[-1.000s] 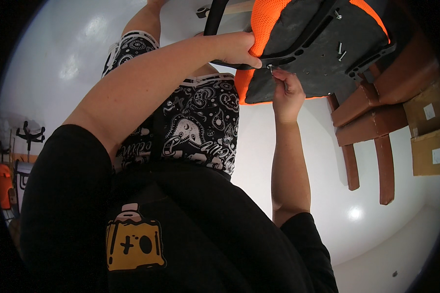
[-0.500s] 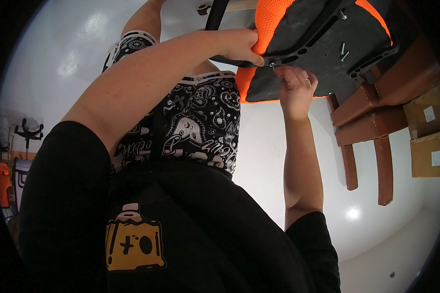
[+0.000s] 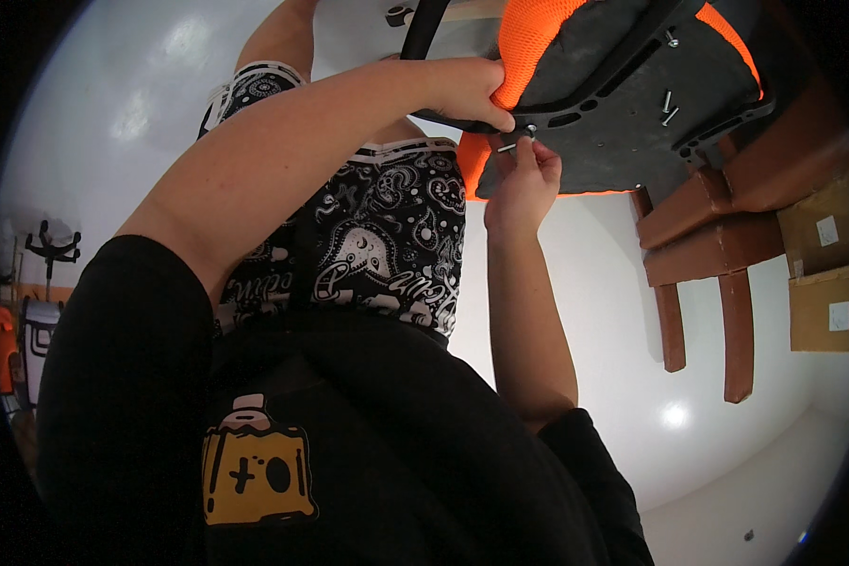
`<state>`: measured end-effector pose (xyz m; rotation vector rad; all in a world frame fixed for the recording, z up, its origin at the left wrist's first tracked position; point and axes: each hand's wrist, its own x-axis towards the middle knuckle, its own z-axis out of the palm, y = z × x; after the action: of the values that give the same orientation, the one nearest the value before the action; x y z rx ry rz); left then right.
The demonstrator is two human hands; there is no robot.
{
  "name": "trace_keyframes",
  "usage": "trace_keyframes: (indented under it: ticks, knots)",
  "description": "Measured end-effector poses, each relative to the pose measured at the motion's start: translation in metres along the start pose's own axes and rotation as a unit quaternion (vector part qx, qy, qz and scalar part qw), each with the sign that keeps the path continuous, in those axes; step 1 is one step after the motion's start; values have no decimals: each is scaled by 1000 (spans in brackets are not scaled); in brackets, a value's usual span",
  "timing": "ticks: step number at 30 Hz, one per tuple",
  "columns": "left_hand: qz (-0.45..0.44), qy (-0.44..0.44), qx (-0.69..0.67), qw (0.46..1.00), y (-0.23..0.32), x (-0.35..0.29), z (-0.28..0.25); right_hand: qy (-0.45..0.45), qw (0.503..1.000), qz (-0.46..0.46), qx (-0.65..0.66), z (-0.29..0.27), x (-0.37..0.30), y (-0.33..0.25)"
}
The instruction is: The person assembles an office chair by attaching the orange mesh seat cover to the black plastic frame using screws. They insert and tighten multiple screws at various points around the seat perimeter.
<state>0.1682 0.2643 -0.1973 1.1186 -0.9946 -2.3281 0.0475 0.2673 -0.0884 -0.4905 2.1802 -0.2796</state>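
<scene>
An upturned chair seat (image 3: 623, 123) shows its black underside and orange mesh edges, with a black armrest bracket (image 3: 575, 106) lying across it. My left hand (image 3: 476, 92) is closed round the seat's orange edge, its thumb against the bracket's end. Beside that thumb, a bolt (image 3: 531, 127) stands in the bracket. Just below the bolt, my right hand (image 3: 525, 179) pinches a thin metal rod, apparently a hex key (image 3: 507, 148); its end sticks out to the left of the fingers. Whether the key touches the bolt cannot be seen clearly.
Loose bolts (image 3: 668, 108) lie on the seat's underside, another (image 3: 672, 39) near the bracket's upper part. A second bracket (image 3: 726, 127) is at the right. Brown wooden-looking furniture (image 3: 717, 250) and cardboard boxes (image 3: 821, 307) stand beyond. A chair base (image 3: 52, 247) is far left.
My right hand has moved left and turned, bringing its fingers under the bolt and the rod's end into sight. My left hand keeps its grip on the seat edge.
</scene>
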Motion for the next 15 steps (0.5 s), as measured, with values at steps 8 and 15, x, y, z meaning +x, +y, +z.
trace_keyframes:
  ticks: [8, 15]
  knots:
    - [24, 25, -17, 999, -8, 2, 4, -7, 971, 229, 67, 2, 5, -35]
    - [22, 28, 13, 999, -6, 0, 3, -27, 980, 173, 92, 12, -6, -49]
